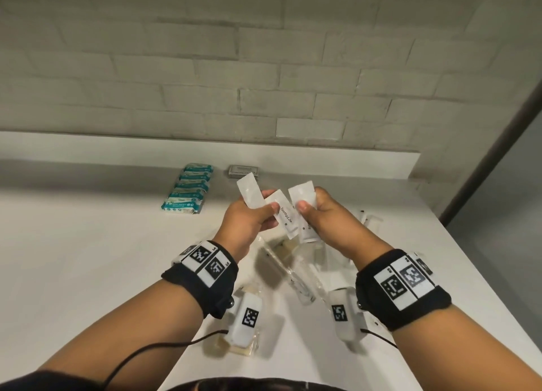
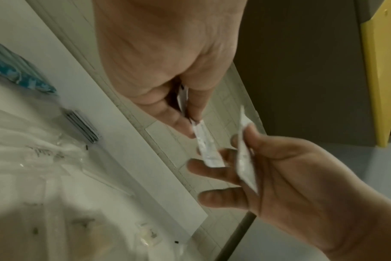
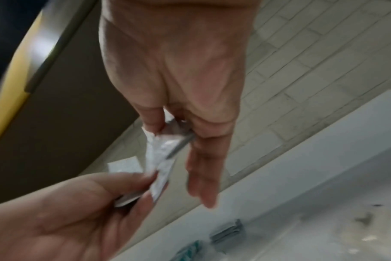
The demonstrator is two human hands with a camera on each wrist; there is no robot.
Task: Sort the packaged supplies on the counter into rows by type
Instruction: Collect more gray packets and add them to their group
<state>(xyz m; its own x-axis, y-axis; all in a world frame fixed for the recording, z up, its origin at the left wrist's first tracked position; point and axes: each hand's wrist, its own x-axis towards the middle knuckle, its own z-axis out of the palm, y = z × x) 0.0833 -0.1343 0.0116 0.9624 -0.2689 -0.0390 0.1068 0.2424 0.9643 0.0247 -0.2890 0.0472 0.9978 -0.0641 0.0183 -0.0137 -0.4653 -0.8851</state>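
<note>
White sachets [image 1: 286, 216] filled both our hands above the counter [image 1: 88, 244]: our left hand [image 1: 249, 217] pinched two, one marked toothpaste, and our right hand [image 1: 325, 217] gripped another between thumb and fingers. Behind them a row of teal packs [image 1: 187, 189] and a grey stack [image 1: 243, 171] lay by the wall, clear wrapped items [image 1: 293, 270] scattered beneath our wrists.
</note>
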